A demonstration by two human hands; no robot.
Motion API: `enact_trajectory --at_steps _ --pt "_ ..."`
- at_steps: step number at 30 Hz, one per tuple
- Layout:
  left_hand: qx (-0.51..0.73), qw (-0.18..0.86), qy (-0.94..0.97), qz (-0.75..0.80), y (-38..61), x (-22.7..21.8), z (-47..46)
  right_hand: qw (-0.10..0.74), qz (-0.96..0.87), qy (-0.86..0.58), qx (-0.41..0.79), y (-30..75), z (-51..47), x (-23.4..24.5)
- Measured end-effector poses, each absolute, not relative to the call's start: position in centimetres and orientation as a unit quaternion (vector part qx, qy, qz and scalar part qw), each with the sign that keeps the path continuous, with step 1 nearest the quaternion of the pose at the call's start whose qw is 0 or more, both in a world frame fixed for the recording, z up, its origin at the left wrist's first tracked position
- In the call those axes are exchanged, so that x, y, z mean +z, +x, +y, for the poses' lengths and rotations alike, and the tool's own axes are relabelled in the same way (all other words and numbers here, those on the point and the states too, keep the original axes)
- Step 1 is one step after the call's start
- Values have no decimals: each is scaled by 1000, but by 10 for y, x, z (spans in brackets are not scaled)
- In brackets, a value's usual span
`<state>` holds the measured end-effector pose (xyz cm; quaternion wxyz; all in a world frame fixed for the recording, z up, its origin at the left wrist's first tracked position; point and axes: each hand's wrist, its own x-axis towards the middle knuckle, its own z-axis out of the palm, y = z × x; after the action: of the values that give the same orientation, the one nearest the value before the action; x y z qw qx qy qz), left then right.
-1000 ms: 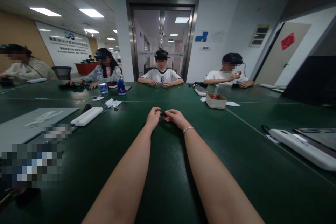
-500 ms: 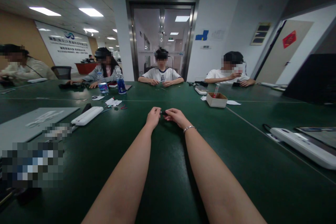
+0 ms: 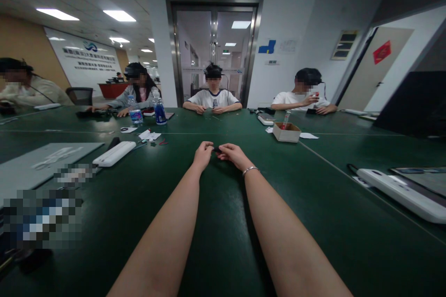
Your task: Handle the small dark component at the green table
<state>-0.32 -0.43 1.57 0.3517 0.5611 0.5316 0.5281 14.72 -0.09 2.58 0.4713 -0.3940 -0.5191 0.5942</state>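
Note:
Both my arms reach forward over the dark green table (image 3: pixel 223 222). Between my hands is a small black object (image 3: pixel 216 149), too small and too covered by fingers to name. My right hand (image 3: pixel 232 154), with a silver bangle at its wrist, pinches the object from the right. My left hand (image 3: pixel 204 154) is closed at the object's left end, thumb and fingertips together. The fingertips of the two hands are nearly touching.
A white power strip-like device (image 3: pixel 114 154) and a grey board (image 3: pixel 45 160) lie to the left. Paper scraps (image 3: pixel 149 135) and bottles (image 3: pixel 160 113) stand farther off. An open box (image 3: pixel 286 132) is at right, another white device (image 3: pixel 400 195) nearer. Several people sit opposite.
My hands stay in nearly the same place with the small black object between them. The view has shifted very slightly.

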Motion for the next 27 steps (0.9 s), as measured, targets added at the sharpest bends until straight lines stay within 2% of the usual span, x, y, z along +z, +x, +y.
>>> enact_trajectory --at_steps 6,14,23,27 --pt "542 335 565 524 -4 12 0 473 -516 -396 594 147 -2 26" --pt "601 342 588 420 -5 15 0 479 -516 -397 589 147 -3 27" --pt "564 388 561 464 -3 19 -4 472 -539 -373 589 149 -2 27" --pt "545 363 587 476 -7 19 -6 462 -538 -357 608 151 -4 29"
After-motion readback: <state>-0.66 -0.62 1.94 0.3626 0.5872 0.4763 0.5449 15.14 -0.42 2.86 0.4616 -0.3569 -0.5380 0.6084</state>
